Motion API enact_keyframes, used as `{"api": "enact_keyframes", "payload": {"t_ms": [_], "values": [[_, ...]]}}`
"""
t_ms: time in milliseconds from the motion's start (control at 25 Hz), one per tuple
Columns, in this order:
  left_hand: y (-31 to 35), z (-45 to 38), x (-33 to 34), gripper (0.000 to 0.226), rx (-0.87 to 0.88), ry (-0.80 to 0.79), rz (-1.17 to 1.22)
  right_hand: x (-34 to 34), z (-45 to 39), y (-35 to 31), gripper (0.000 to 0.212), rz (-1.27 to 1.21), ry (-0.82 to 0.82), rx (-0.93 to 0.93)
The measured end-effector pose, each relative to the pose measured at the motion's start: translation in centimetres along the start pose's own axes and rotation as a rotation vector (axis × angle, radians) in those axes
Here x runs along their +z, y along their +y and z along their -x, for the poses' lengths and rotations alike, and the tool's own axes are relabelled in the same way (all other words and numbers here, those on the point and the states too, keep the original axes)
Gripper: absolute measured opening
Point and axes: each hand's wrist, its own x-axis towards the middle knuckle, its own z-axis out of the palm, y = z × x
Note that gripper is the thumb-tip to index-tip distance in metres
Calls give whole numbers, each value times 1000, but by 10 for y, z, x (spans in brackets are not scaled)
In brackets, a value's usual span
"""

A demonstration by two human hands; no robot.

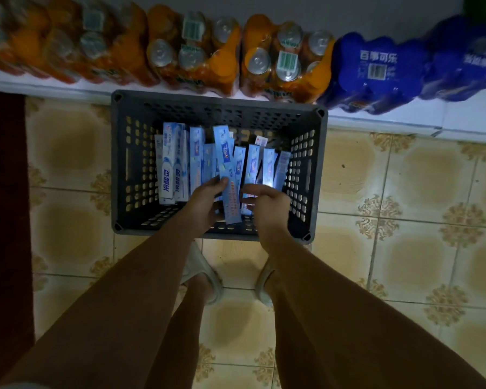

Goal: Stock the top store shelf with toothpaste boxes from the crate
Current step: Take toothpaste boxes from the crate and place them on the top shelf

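Patterned floor tiles [421,175] carry a dark crate [129,164] where the left hand [206,203] grips a long blue toothpaste box [229,175], the right hand [267,204] beside it curls on neighbouring toothpaste boxes [253,167], and canned drink packs [281,60] line a white ledge [404,119] beyond.

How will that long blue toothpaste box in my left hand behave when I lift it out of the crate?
The blue toothpaste box is a long, thin carton, so probably stiff and light. Its surface looks glossy, so it may slip in the left hand. Neighbouring boxes lean loosely in the crate and may topple as it comes out.
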Motion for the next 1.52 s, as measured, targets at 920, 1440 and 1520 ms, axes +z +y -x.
{"api": "enact_keyframes", "payload": {"t_ms": [920,1440,1520], "values": [[179,391,-45,40,82,-453,-199,-10,262,-270,31,-193,-368,-138],[317,598,-124,51,571,-421,-553,23,444,-409,31,-344,-451,-419],[340,627,-127,44,618,-384,-632,28,467,-431,29,-287,-458,-489]]}}
